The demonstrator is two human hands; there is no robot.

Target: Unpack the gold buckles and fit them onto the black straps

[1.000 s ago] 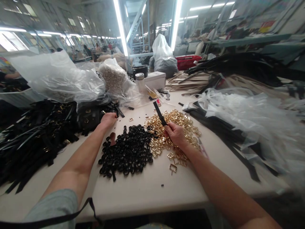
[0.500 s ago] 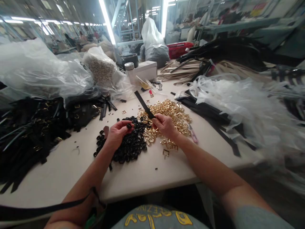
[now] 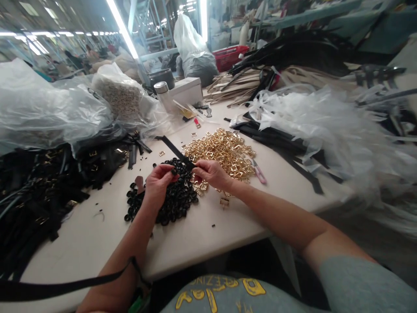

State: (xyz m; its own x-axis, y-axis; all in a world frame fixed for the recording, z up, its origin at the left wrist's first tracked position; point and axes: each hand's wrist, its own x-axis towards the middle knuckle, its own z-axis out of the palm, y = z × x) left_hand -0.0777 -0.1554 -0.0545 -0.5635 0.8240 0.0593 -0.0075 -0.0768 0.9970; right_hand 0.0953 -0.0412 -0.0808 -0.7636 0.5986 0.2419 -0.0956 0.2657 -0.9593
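My left hand is closed in a pinch on a small black loop, above a heap of black loops. My right hand grips the near end of a black strap, whose free end points up and to the left. Both hands are close together, with a small gap between the loop and the strap. Right behind my right hand spreads a pile of gold buckles. Whether a buckle sits on the strap's held end is hidden by my fingers.
Finished-looking black straps with buckles lie heaped at left. Clear plastic bags and a flask stand behind. At right are a pink-handled cutter, more black strips and crumpled plastic.
My right hand has moved left with the strap, closer to my left hand, and the strap tilts lower. The whole view has turned slightly right.
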